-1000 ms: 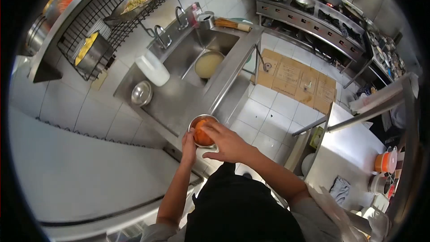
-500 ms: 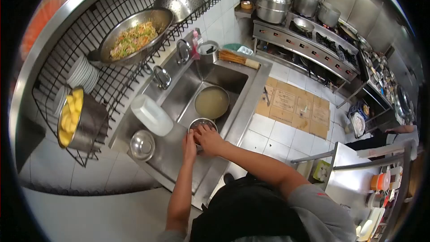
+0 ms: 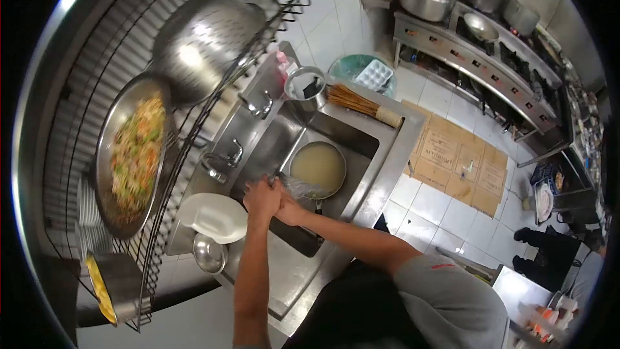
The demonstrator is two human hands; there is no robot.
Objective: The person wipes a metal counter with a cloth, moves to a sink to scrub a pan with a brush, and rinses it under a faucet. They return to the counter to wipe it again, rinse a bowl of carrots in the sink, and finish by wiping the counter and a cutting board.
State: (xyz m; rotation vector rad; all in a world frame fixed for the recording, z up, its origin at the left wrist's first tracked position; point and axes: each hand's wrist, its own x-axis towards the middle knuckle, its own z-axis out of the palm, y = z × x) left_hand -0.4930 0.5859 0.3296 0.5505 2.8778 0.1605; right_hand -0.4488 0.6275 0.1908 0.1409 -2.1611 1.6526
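Both my hands are together over the near side of the sink (image 3: 361, 145). My left hand (image 3: 261, 198) and my right hand (image 3: 289, 211) are closed around a shiny metal bowl (image 3: 281, 178), mostly hidden by my fingers. It looks tipped toward the pan, and a clear, blurred streak that looks like water (image 3: 302, 187) runs from it to the pan's near rim. The round pan (image 3: 318, 167) sits in the sink, holding cloudy yellowish liquid. To the left, a white plastic jug (image 3: 216, 218) lies on the drainboard, beside another metal bowl (image 3: 210, 253).
Two taps (image 3: 227, 157) stand behind the sink. A stick brush (image 3: 361, 105) and a metal pot (image 3: 306, 88) rest on its far edge. The wire rack (image 3: 187, 155) holds a colander (image 3: 203, 45) and a pan of shredded food (image 3: 137, 155). Cardboard (image 3: 458, 160) covers floor tiles; a person (image 3: 562, 258) is at right.
My hands have gone from over the bowl's opening to gripping it, tipping it toward the pan with a watery streak. My view has shifted and turned closer to the rack.
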